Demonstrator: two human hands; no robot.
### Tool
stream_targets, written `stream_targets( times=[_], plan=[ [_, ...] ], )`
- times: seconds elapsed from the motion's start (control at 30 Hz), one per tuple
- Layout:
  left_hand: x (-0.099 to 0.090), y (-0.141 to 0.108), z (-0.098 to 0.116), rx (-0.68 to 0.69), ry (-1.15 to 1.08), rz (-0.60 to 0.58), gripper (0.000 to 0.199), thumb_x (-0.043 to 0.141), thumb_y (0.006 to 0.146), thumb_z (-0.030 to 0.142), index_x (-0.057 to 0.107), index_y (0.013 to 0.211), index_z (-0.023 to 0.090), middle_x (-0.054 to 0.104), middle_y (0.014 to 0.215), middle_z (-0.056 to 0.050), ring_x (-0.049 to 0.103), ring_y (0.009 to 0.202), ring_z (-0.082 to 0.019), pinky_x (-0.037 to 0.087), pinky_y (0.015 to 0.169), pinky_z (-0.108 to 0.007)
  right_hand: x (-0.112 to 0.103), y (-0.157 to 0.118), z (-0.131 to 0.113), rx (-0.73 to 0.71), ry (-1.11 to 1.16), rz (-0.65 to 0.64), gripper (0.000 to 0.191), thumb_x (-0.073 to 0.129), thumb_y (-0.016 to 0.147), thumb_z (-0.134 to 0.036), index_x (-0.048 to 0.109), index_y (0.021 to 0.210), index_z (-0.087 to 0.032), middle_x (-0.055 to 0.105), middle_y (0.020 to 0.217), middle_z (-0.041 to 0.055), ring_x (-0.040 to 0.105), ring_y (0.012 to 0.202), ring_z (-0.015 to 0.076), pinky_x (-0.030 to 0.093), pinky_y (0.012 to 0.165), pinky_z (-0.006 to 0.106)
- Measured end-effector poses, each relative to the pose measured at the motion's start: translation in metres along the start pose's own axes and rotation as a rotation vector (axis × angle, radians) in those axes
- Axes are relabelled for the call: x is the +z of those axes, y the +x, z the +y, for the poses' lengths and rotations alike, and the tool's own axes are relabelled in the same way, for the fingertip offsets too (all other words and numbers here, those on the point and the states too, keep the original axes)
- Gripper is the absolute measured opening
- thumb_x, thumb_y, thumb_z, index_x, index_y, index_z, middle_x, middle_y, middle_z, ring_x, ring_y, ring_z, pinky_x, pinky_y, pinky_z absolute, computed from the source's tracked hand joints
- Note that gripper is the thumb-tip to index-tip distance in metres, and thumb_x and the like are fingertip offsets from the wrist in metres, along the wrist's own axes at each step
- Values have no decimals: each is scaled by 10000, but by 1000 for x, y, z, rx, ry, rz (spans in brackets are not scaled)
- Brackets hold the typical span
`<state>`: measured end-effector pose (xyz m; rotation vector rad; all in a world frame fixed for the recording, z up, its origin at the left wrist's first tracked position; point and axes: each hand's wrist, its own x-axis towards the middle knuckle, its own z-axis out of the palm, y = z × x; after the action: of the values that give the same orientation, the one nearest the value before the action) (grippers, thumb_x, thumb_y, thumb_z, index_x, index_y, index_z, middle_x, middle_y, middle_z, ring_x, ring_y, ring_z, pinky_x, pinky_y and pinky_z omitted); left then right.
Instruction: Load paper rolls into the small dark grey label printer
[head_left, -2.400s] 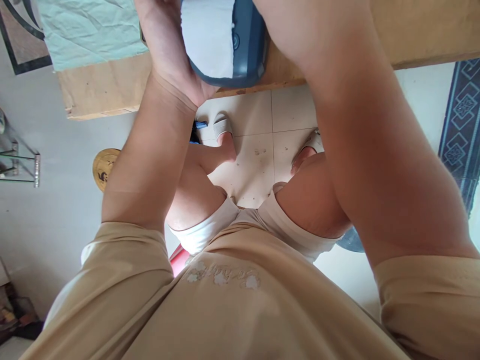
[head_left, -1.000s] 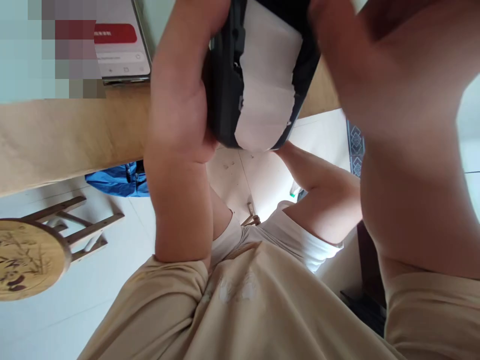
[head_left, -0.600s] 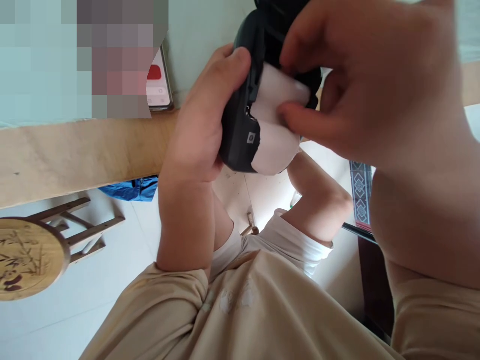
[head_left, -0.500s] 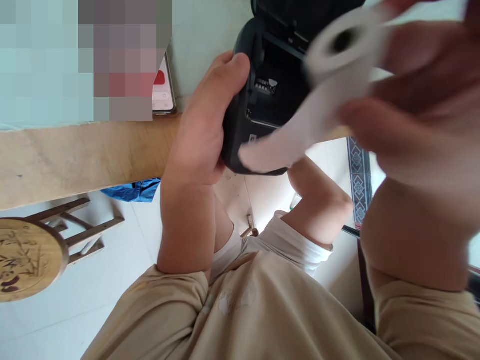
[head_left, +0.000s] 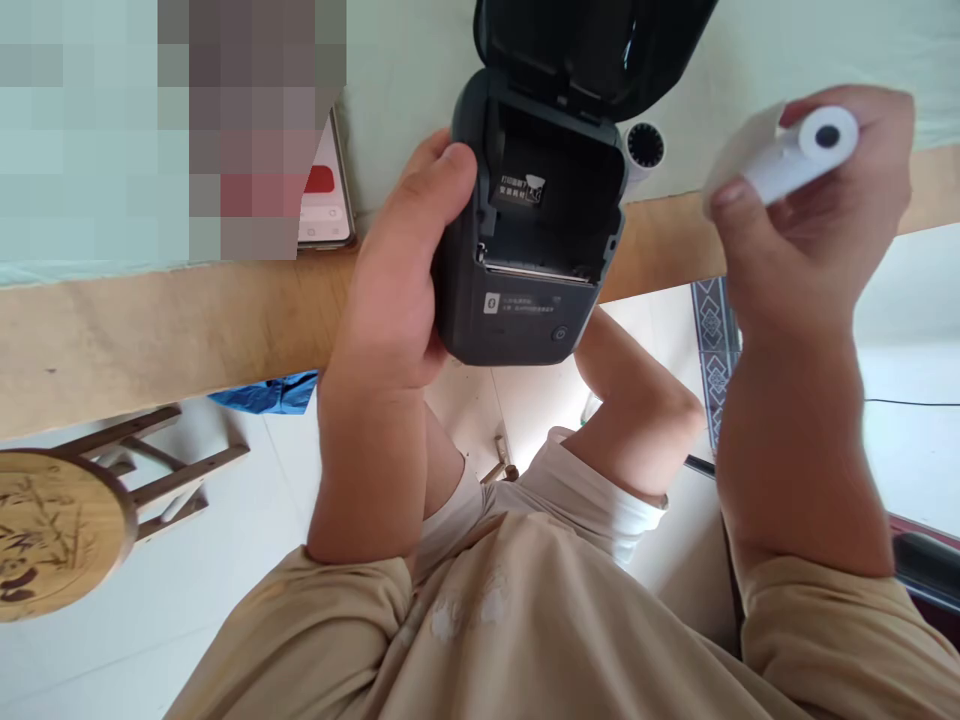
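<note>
A black label printer (head_left: 517, 320) hangs over the table edge, its lid (head_left: 585, 50) swung up and its paper bay showing bare inside. My left hand (head_left: 405, 250) is wrapped round the printer's left side, thumb on the rim. To the right, apart from the printer, my right hand (head_left: 810, 230) grips a white paper roll (head_left: 791, 160) with a dark hole in its core; a loose end of paper lies by the thumb. Just right of the printer stands a small white cylinder (head_left: 645, 150) with a black ribbed end, partly hidden.
The table (head_left: 150, 320) has a pale green cover and a wooden edge. A phone (head_left: 326, 200) lies at the left near a blurred patch. Below are a wooden stool (head_left: 60, 530), a blue bag (head_left: 270, 393) and my legs.
My right hand has moved right with the paper roll, away from over the printer, uncovering the bay and the small cylinder. The printer sits slightly lower and further left in view.
</note>
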<state>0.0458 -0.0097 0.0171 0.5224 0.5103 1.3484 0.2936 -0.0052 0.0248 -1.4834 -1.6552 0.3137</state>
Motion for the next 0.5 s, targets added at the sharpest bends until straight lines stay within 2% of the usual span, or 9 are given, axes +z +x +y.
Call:
stream_targets(
  times=[0.07,0.13,0.2,0.3,0.33,0.37,0.4,0.43,0.5],
  plan=[
    [0,1,0,12,-26,-3,240,545,868,271,686,700,173,650,731,13,605,705,-80,536,686,-190,3,13,14,-84,-76,-4,341,703,733,-256,529,1021,-200,548,978,32,497,821,69,423,745,242],
    [0,2,-1,37,-48,-5,257,524,878,250,685,692,175,647,719,22,611,693,-66,535,690,-177,6,20,27,-24,-179,-8,346,687,731,-189,525,1036,-192,561,943,22,505,789,68,433,750,257],
    [-1,3,-2,37,-55,-2,256,534,883,269,692,702,182,659,725,28,624,703,-64,540,710,-173,7,19,30,7,-230,-11,429,674,708,-134,515,1100,-205,570,993,18,546,841,84,466,806,298],
    [-4,4,-2,52,-69,-1,291,563,894,341,706,684,199,656,688,46,614,667,-43,537,693,-146,9,7,12,-123,-224,113,451,629,746,-158,487,1158,-275,510,1153,-10,539,1098,126,444,961,366],
    [-4,4,-2,74,-81,-5,314,565,899,345,703,653,209,643,660,55,598,641,-31,530,681,-131,12,2,2,-172,-225,153,383,602,789,-208,492,1145,-297,497,1145,-24,537,1101,126,442,935,368],
    [-5,4,-2,91,-89,-6,335,562,906,344,699,627,218,629,637,61,586,626,-22,525,677,-118,16,-3,-9,-200,-217,167,326,547,839,-256,490,1155,-311,492,1129,-20,547,1021,112,455,849,341],
    [-4,4,-2,98,-90,-6,352,560,909,353,694,609,227,623,622,63,586,627,-22,523,681,-114,22,-7,-20,-208,-214,128,337,521,862,-295,478,1196,-321,496,1122,-6,549,956,104,462,778,313],
    [-4,3,-1,88,-81,-4,360,559,909,374,692,605,234,627,624,62,598,646,-30,529,694,-124,29,-9,-28,-172,-237,-9,407,534,863,-320,441,1259,-313,510,1132,17,543,990,124,482,802,325],
    [-1,1,-1,62,-44,18,370,548,902,444,689,628,239,647,661,51,622,689,-61,547,716,-167,46,-11,-41,-154,-254,-74,416,553,856,-376,483,1250,-265,499,1182,62,520,1082,164,500,877,367]
  ],
)
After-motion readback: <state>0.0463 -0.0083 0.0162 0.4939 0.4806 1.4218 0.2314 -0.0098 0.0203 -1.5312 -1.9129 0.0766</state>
